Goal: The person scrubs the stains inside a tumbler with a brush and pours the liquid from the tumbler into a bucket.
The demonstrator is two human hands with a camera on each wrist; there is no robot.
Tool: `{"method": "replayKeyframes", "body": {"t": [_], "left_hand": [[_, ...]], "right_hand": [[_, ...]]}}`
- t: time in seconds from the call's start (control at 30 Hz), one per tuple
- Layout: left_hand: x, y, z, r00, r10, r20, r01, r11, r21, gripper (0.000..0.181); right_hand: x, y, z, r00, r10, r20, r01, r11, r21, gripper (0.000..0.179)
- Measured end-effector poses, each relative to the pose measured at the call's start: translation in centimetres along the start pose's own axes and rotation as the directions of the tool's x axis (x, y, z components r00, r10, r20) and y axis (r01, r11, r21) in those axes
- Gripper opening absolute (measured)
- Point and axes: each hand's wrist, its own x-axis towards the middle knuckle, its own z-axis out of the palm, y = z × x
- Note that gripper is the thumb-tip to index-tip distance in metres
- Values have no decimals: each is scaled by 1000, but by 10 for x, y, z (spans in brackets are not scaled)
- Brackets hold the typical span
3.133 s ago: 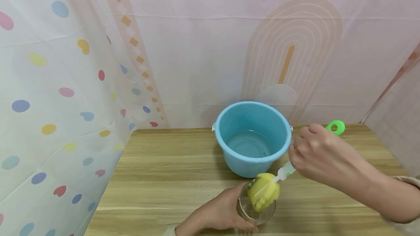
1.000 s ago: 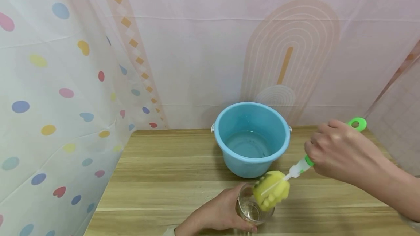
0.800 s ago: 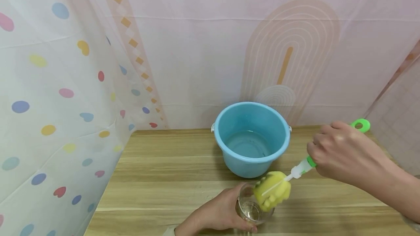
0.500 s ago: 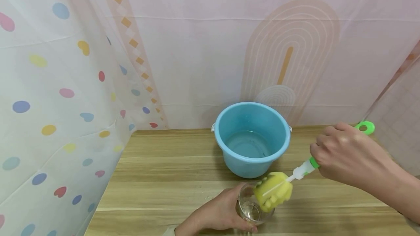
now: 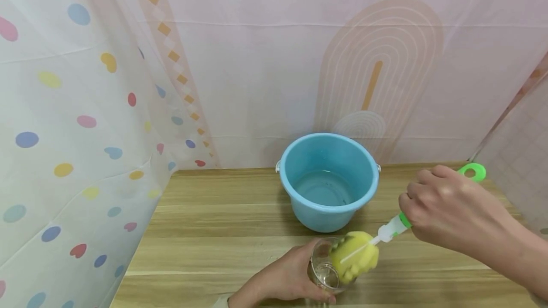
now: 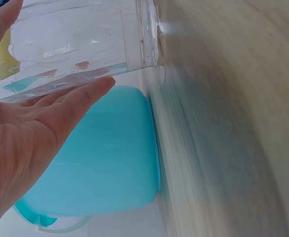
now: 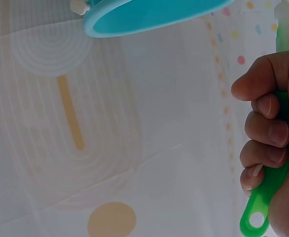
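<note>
My left hand [image 5: 291, 274] is curled round a clear drinking glass [image 5: 323, 277], which stands on the table near its front edge. The left wrist view shows the same glass [image 6: 85, 44] with its base against the wood. My right hand [image 5: 449, 206] grips the green handle [image 7: 275, 182] of a sponge bottle brush, and all its fingers wrap round the handle. The brush's yellow sponge head [image 5: 357, 253] is at the right side of the glass's mouth, tilted, with part of it behind or inside the rim; how deep it sits I cannot tell.
A light blue bucket [image 5: 323, 220] with some water in it stands just behind the glass. The wooden table [image 5: 205, 232] runs back to a patterned curtain [image 5: 257, 84]. Another dotted curtain [image 5: 85, 165] hangs along the left side.
Since about three seconds ago, my right hand and the brush have shifted right. Over the last half second the brush has dipped slightly down and left. My left hand and the glass stay put.
</note>
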Motion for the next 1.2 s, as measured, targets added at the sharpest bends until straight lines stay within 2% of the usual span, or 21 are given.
{"method": "replayKeyframes", "body": {"t": [0.17, 0.37, 0.5, 0.7, 0.83, 1.2], "left_hand": [[0, 0, -1, 1000, -10, 5, 10, 1000, -21, 86], [0, 0, -1, 1000, -17, 12, 18, 998, -63, 88], [0, 0, -2, 1000, -24, 20, 26, 995, -92, 88], [1, 0, -2, 1000, 13, 28, -10, 994, -105, 91], [1, -1, -2, 999, 34, 29, -30, 994, -107, 91], [-1, -2, -1, 997, 70, 15, -69, 995, -69, 91]], "right_hand": [[7, -4, 1, 999, -13, -38, 13, 1000, -2, 33], [13, -8, 3, 999, -28, -16, 28, 1000, -11, 35], [17, -9, 8, 999, -21, -36, 20, 1000, -9, 35], [19, -9, 13, 999, -11, -34, 10, 1000, -16, 33], [17, -7, 16, 1000, -3, -22, 2, 1000, -13, 33], [2, 4, 29, 996, 46, -78, -45, 999, 13, 23]]}}
